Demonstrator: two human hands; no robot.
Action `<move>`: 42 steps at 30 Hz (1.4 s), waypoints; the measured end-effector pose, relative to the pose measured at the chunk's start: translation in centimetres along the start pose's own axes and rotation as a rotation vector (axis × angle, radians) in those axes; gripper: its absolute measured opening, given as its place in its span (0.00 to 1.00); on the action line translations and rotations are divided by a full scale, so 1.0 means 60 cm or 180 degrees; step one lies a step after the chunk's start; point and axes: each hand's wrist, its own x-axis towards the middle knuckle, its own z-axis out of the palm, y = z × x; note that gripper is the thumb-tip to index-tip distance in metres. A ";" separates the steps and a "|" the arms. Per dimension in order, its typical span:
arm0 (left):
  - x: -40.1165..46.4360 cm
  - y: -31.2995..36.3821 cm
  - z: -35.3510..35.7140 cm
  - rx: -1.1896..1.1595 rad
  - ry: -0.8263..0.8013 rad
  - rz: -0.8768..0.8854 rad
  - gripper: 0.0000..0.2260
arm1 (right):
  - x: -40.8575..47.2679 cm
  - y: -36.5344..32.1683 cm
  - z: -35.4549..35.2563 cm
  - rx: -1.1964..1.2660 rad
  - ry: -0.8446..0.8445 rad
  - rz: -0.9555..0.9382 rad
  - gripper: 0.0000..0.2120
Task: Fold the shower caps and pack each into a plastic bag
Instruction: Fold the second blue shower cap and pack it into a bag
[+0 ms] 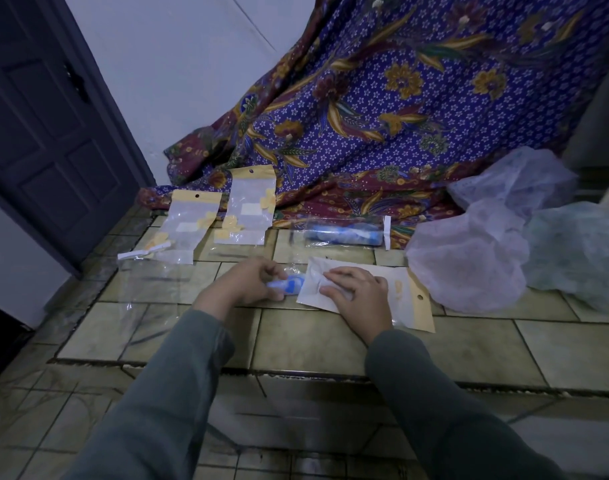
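A folded blue and white shower cap [289, 285] lies rolled up on the tiled floor, with my left hand [253, 280] closed around its left end. Its right end sits inside the mouth of a clear plastic bag with a yellow header [405, 296]. My right hand [358, 292] presses flat on that bag and pins it over the cap. Behind them lies a packed bag holding a blue rolled cap [344, 233]. Two empty yellow-topped bags [192, 223] [249, 206] lie at the back left. Loose unfolded caps [469, 258] are heaped at the right.
A purple patterned cloth [400, 116] hangs down onto the floor behind the bags. A dark door [46, 133] stands at the left. A clear flat bag [150, 285] lies on the tiles left of my left hand. A raised tile edge [296, 374] crosses under my forearms.
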 end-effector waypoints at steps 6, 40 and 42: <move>0.000 0.018 0.038 -0.1054 0.0624 0.0119 0.07 | -0.002 -0.002 0.004 -0.0190 -0.0039 -0.0329 0.12; 0.028 -0.013 0.127 0.0430 0.1927 0.0211 0.25 | 0.056 -0.061 -0.031 0.0310 0.1171 0.0644 0.11; 0.030 -0.014 0.130 0.0639 0.1926 0.0166 0.21 | 0.069 -0.070 -0.033 0.0504 0.1268 0.0663 0.11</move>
